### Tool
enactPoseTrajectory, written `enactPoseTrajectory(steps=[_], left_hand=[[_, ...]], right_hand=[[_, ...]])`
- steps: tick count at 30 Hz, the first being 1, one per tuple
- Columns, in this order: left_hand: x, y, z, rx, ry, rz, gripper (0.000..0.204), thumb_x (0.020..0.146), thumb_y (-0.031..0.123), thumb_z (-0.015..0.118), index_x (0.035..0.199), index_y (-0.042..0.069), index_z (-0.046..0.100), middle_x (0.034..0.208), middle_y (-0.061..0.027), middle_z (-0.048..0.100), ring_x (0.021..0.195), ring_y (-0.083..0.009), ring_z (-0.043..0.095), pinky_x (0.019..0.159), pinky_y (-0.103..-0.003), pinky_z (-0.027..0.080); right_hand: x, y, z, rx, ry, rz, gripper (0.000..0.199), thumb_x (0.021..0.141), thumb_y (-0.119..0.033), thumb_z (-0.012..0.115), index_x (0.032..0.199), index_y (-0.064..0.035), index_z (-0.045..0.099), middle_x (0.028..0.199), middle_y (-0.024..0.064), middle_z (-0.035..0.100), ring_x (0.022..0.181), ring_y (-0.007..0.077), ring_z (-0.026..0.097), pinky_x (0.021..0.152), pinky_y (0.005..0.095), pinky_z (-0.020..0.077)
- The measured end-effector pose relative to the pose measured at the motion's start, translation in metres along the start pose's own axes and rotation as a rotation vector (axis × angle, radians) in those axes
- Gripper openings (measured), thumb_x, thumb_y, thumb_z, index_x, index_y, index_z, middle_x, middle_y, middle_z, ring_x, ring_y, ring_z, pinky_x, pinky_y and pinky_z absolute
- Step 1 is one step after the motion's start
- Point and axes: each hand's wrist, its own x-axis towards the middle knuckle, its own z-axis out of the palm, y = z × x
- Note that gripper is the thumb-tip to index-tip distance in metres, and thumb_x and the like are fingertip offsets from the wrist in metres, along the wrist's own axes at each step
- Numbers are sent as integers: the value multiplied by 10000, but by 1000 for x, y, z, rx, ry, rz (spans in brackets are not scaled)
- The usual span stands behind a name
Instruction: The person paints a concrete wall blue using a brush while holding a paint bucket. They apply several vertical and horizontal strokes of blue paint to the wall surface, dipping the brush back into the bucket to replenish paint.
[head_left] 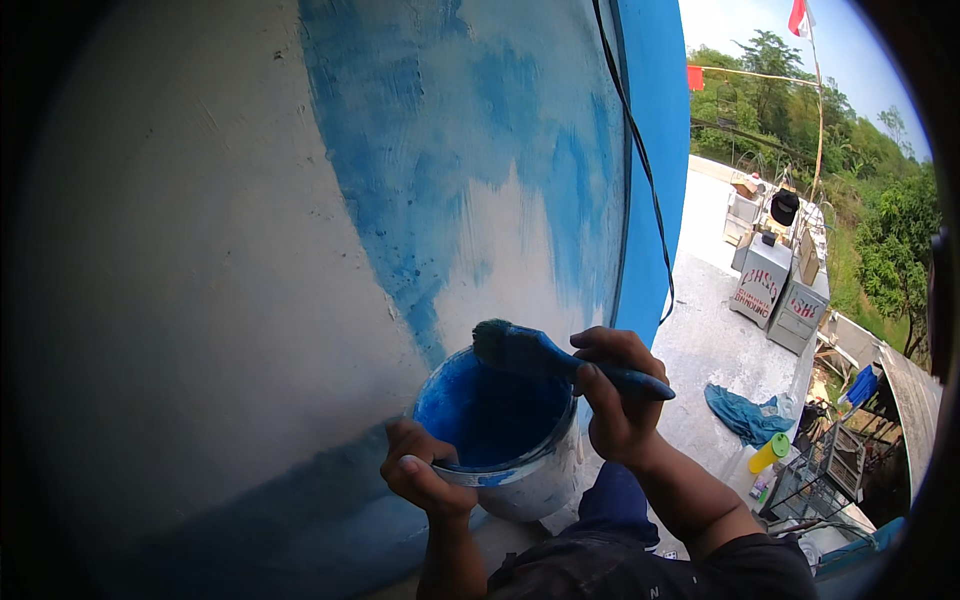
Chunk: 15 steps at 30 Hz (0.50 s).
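My left hand (420,472) grips the near rim of a white paint bucket (530,480) that is coated inside with blue paint. My right hand (612,392) holds a blue-handled paintbrush (545,355) level over the bucket's top, its dark bristles pointing left toward the wall. The wall (250,250) in front of me is pale plaster, with a streaky patch of fresh blue paint (450,130) across its upper middle and a blue band along its foot.
A black cable (640,160) hangs down the wall's blue corner. On the concrete roof (710,340) to the right lie a blue cloth (745,415), a yellow bottle with green cap (768,453) and grey boxes (780,290). Trees and red-white flags stand beyond.
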Motion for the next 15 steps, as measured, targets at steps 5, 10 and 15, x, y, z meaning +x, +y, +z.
enactPoseTrajectory(steps=[5, 10, 15], left_hand=[[9, 7, 4, -4, 9, -9, 570, 1139, 345, 244, 663, 103, 444, 511, -19, 403, 488, -191, 427, 635, -363, 419], [3, -6, -1, 54, 17, 48, 524, 1151, 338, 244, 748, 103, 481, 513, -7, 407, 476, -175, 430, 637, -361, 429], [-4, -6, 8, -39, 83, -209, 664, 1138, 415, 244, 547, 139, 367, 511, -1, 371, 494, -163, 386, 602, -320, 373]], right_hand=[[76, 58, -24, -53, 134, 15, 299, 1030, -153, 745, 1284, 5, 750, 979, 140, 803, 815, 135, 721, 682, 261, 543], [108, 97, -30, -425, 55, -50, 276, 977, -109, 775, 1242, -31, 787, 1013, 151, 795, 805, 221, 746, 691, 347, 557], [61, 115, -34, -592, -237, -25, 217, 950, -90, 784, 1159, -43, 819, 1017, 157, 801, 843, 311, 750, 758, 399, 590]])
